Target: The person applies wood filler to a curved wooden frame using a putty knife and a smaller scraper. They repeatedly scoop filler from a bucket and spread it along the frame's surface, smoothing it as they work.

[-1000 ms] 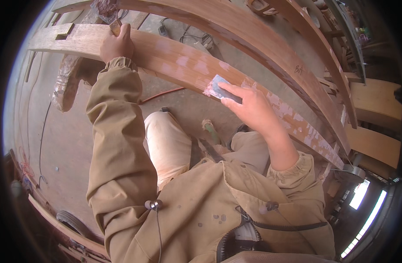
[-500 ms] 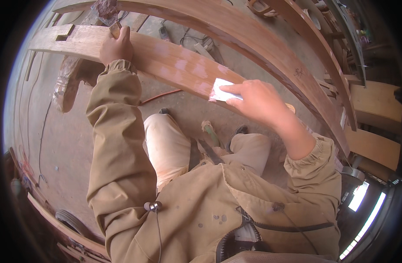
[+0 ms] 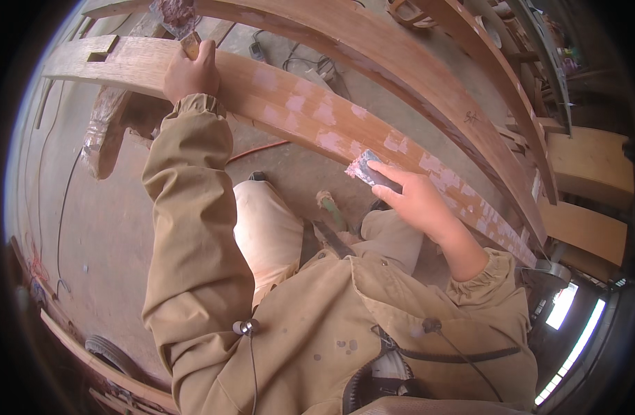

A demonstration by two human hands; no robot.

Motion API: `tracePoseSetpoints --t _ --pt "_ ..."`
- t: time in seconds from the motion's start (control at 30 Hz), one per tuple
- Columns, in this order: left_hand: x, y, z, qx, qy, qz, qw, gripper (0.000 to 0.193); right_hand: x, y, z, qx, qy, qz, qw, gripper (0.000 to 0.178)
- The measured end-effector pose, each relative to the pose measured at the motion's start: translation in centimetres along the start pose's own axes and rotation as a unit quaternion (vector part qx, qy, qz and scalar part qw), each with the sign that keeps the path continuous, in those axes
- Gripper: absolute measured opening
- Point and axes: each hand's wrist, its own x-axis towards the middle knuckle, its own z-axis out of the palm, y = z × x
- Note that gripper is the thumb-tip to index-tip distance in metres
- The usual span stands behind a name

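A long wooden plank (image 3: 134, 66), dabbed with pink filler patches, runs from the upper left to the lower right in front of me. Over its left part, my left hand (image 3: 191, 75) is closed round the wooden handle of a putty knife (image 3: 191, 45). A lump of pinkish putty (image 3: 176, 15) sits at the knife's far end, hiding the blade. My right hand (image 3: 420, 202) pinches a flat grey scraper (image 3: 377, 170) between thumb and fingers at the plank's near edge. Pink putty clings to the scraper's left end; whether it touches the wood I cannot tell.
Beyond the plank lie more long curved boards (image 3: 393, 55). A plastic-wrapped support (image 3: 104, 142) stands under the plank's left part. Cables and a dark power adapter (image 3: 259, 52) lie on the floor. A tyre (image 3: 113, 354) is at lower left, wooden panels (image 3: 584, 232) at right.
My right hand has drawn the scraper nearer to me and turned it, so a grey face with putty shows instead of the white one. My left hand has shifted slightly right.
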Motion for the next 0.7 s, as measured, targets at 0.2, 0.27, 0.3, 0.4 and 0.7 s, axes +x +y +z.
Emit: tracePoseSetpoints --t 0.2,0.27,0.3,0.4,0.7 --pt "0.2 0.5 0.1 -0.011 -0.020 -0.028 0.999 0.045 1.0 -4.1 1.1 0.121 -0.019 0.127 0.984 0.051" --pt "0.7 -1.3 1.1 0.027 -0.012 0.005 1.000 0.041 1.4 -3.3 2.8 0.059 0.018 0.072 0.995 0.052" --pt "0.6 -1.1 0.9 0.075 0.013 0.071 0.995 0.032 1.5 -3.0 3.5 0.004 0.039 0.051 0.998 0.051" --pt "0.2 0.4 0.2 0.000 -0.011 -0.025 1.000 0.029 1.4 -3.1 4.0 -0.093 0.054 0.039 0.993 0.050" --pt "0.9 -1.8 2.2 0.047 0.011 0.037 0.998 0.016 0.3 -3.0 1.0 -0.046 0.003 0.055 0.997 0.050"
